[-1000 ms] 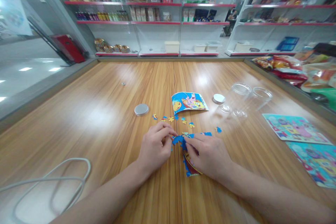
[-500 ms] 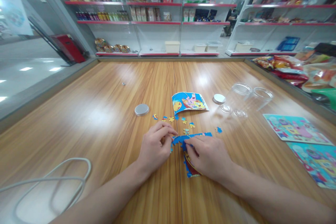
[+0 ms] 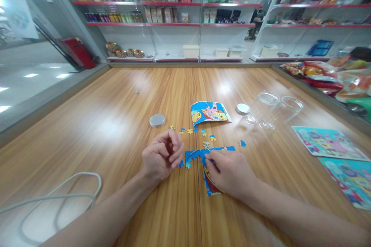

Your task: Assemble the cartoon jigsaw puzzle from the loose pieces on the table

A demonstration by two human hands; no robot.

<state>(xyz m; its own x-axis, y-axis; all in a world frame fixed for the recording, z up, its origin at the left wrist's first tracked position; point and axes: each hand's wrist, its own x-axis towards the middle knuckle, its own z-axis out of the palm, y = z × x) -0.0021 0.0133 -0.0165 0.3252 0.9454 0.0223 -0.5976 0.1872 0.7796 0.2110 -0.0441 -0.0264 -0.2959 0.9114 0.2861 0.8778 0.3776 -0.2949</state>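
Note:
A partly joined blue jigsaw lies on the wooden table in front of me. My right hand rests on it, fingertips pressed together on its upper edge. My left hand sits just left of the jigsaw, palm turned up and fingers curled in; what lies inside them is hidden. A small loose piece lies between my hands. Several loose pieces are scattered beyond, below a curled picture card.
Two clear jars lie on their sides at the right, with silver lids nearby. Finished puzzle sheets lie at the right edge, snack bags behind them. A white cable loops at the left. Store shelves stand at the back.
My left hand has drawn back to the left off the jigsaw, turned palm up and curled its fingers. My right hand has stayed on the jigsaw.

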